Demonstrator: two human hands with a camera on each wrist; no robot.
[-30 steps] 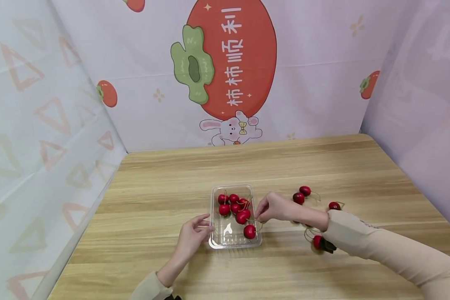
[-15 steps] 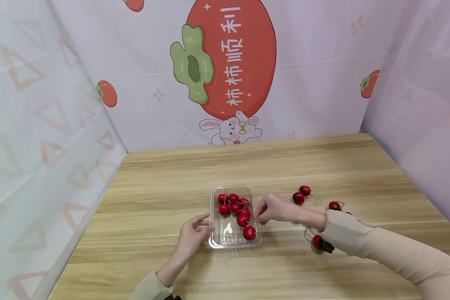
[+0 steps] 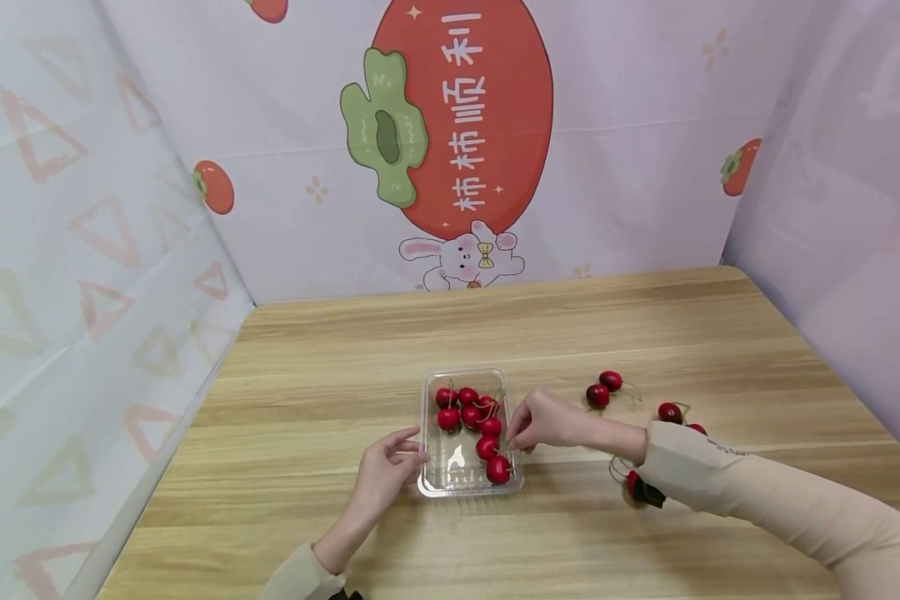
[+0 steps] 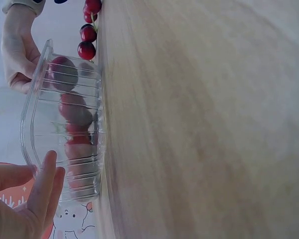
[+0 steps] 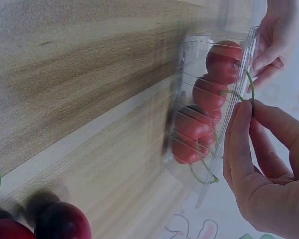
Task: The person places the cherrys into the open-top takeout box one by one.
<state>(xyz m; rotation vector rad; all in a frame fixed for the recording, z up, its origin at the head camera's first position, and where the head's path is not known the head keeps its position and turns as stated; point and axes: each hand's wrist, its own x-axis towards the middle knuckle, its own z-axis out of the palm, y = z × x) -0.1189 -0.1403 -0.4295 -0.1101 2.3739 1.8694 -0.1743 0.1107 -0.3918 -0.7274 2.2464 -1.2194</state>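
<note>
Cherries [image 3: 471, 414] mostly sit in the clear tray [image 3: 429, 482]; several remain loose on the surface [image 3: 307, 358], well apart to its right. Right hand [image 3: 543, 419] pinches a stem over the tray's edge; left hand's [image 3: 384, 471] grip is relaxed, fingertips touching the near wall.

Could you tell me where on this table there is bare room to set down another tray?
The table is bare between the clear tray and the back wall, and left of the left hand. It is crowded right of the tray: the right hand and loose cherries lie there.
</note>
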